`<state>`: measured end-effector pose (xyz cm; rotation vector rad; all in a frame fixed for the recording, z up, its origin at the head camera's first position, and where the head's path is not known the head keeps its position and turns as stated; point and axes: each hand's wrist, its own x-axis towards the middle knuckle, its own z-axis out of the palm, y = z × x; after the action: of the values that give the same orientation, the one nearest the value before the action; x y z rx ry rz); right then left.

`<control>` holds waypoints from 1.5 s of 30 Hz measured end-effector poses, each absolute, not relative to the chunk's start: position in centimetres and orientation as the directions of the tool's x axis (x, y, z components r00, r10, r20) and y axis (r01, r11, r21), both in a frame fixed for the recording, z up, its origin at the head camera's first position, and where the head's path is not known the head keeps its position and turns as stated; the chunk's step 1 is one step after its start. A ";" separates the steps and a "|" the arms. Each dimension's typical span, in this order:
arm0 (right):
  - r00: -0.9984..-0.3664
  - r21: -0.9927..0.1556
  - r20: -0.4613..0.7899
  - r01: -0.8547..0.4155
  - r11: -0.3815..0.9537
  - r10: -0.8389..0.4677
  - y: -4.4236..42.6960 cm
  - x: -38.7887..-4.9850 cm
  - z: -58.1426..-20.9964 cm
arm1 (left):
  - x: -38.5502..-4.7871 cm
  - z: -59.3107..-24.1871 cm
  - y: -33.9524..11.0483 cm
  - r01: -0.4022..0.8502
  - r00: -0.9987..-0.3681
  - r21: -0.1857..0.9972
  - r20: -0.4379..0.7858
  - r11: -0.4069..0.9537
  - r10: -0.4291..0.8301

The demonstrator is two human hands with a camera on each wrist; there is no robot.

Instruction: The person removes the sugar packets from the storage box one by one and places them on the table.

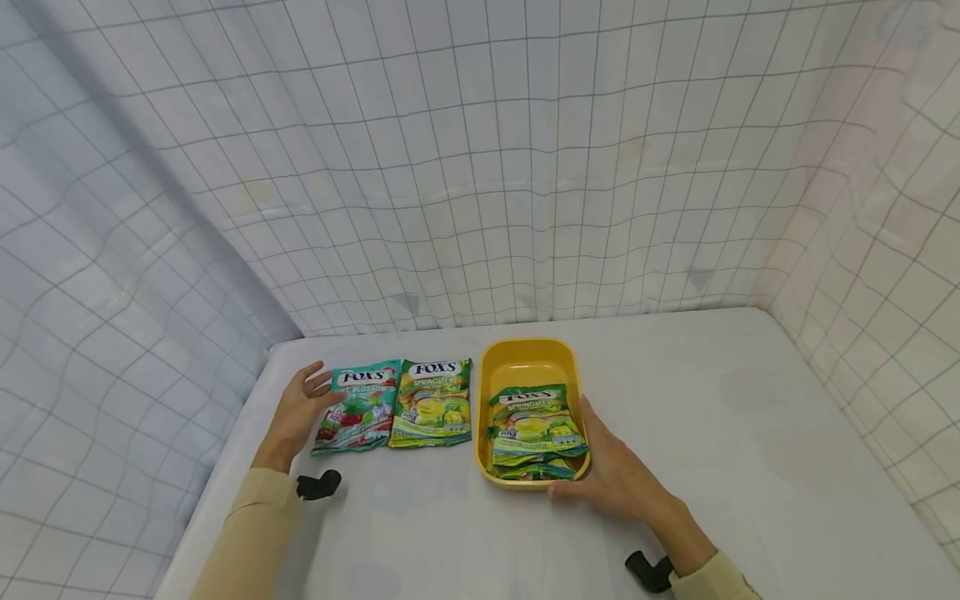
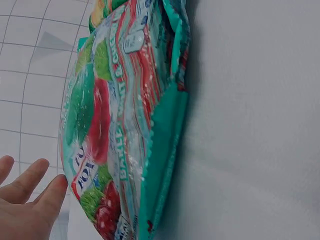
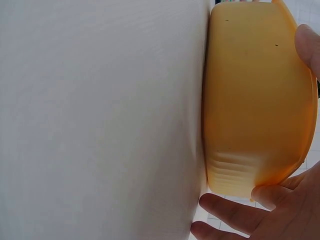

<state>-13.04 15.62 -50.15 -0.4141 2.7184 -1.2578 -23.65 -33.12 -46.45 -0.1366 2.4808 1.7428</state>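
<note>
A teal Fox's candy bag lies at the left of the white table. Beside it my left hand has its fingers loosely spread, one fingertip at the bag's edge in the left wrist view. A green and yellow Fox's Spring Tea bag lies against the teal bag's right side. My right hand holds the near right corner of a yellow tray, thumb at the front rim and fingers along the side. Inside the tray, another Spring Tea bag sits on top of further packaging, mostly hidden.
White grid-patterned curtains hang behind the table and along both sides. The white tabletop stretches out to the right of the tray. A black wrist device projects from my left wrist, and another from my right.
</note>
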 end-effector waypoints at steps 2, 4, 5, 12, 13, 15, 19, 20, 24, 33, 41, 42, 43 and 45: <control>-0.956 -0.762 0.007 -0.194 0.617 -0.293 15.6 -13.0 -50.1 | -23.7 -46.2 -32.7 -0.114 -0.993 0.943 -0.117 0.312 -0.010; -0.956 -0.763 0.008 -0.194 0.616 -0.292 15.6 -13.0 -50.1 | -23.7 -45.9 -32.3 -0.098 -0.995 0.952 -0.101 0.291 -0.006; -0.956 -0.763 0.007 -0.194 0.616 -0.293 15.6 -13.0 -50.1 | -23.6 -45.8 -32.1 -0.091 -0.996 0.954 -0.094 0.286 -0.003; -0.955 -0.756 0.006 -0.197 0.624 -0.295 15.6 -13.0 -50.2 | -23.3 -44.7 -30.3 -0.038 -0.999 0.955 -0.043 0.294 0.012; -0.956 -0.756 0.007 -0.198 0.624 -0.295 15.6 -13.0 -50.2 | -23.3 -44.5 -30.0 -0.027 -0.999 0.958 -0.034 0.286 0.020; -0.956 -0.757 0.009 -0.199 0.622 -0.295 15.6 -13.0 -50.2 | -23.2 -44.1 -29.4 -0.006 -0.999 0.964 -0.017 0.264 0.039; -0.957 -0.759 0.002 -0.191 0.623 -0.291 15.6 -12.9 -50.3 | -22.9 -43.6 -28.1 0.022 -0.997 0.977 0.005 0.214 0.082; -0.957 -0.759 0.000 -0.190 0.623 -0.291 15.6 -12.9 -50.3 | -22.8 -43.4 -27.8 0.027 -0.996 0.980 0.008 0.198 0.094; -0.957 -0.755 0.001 -0.192 0.627 -0.291 15.7 -12.9 -50.4 | -22.6 -43.0 -26.7 0.043 -0.990 0.989 0.023 0.141 0.140; -0.959 -0.761 0.009 -0.190 0.620 -0.283 15.7 -12.9 -50.4 | -22.2 -41.9 -24.7 0.065 -0.983 0.990 0.042 0.123 0.181; -0.958 -0.758 0.006 -0.192 0.624 -0.287 15.6 -12.9 -50.4 | -21.8 -41.4 -23.3 0.059 -0.976 0.996 0.043 0.066 0.212; -0.958 -0.757 0.007 -0.192 0.625 -0.286 15.7 -12.9 -50.5 | -21.7 -41.4 -23.1 0.057 -0.976 0.996 0.041 0.064 0.215; -0.958 -0.757 0.008 -0.193 0.625 -0.286 15.7 -12.9 -50.5 | -21.6 -41.4 -22.9 0.054 -0.975 0.996 0.039 0.064 0.217; -0.958 -0.757 0.009 -0.193 0.625 -0.285 15.6 -12.9 -50.5 | -21.4 -41.4 -22.5 0.047 -0.976 0.996 0.030 0.073 0.218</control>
<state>-12.87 15.62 -50.51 -0.4035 2.7299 -1.2514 -21.39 -22.51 -41.39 0.2740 2.2041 2.0387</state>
